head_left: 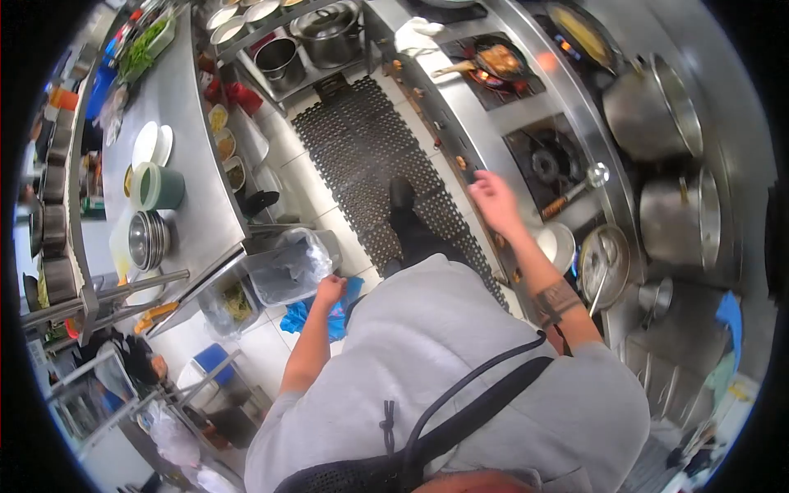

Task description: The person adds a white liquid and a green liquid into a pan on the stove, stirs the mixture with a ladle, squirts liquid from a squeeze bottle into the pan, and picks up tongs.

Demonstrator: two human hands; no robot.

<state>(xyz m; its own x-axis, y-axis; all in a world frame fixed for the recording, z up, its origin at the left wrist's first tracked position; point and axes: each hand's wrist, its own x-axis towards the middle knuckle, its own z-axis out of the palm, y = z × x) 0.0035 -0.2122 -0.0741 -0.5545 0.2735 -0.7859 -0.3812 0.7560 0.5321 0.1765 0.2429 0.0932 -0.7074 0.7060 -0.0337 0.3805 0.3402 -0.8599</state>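
My left hand (331,289) hangs at my side with its fingers curled closed, and I see nothing sticking out of it. Below and beside it are a grey bin lined with a clear bag (288,267) and a crumpled blue plastic bag (316,320) on the floor. My right hand (495,201) is held out over the stove's front edge near the control knobs (461,163), fingers loosely bent and apart, holding nothing I can see. Closest to it on the stove are an unlit burner (544,160) and a ladle with a wooden handle (567,195).
A frying pan with browned food (499,62) sits over a flame, a white cloth (417,36) by its handle. Large pots (649,115) line the stove's back. A steel counter (197,156) with bowls (148,238) runs along the left. A black rubber mat (353,135) covers the aisle.
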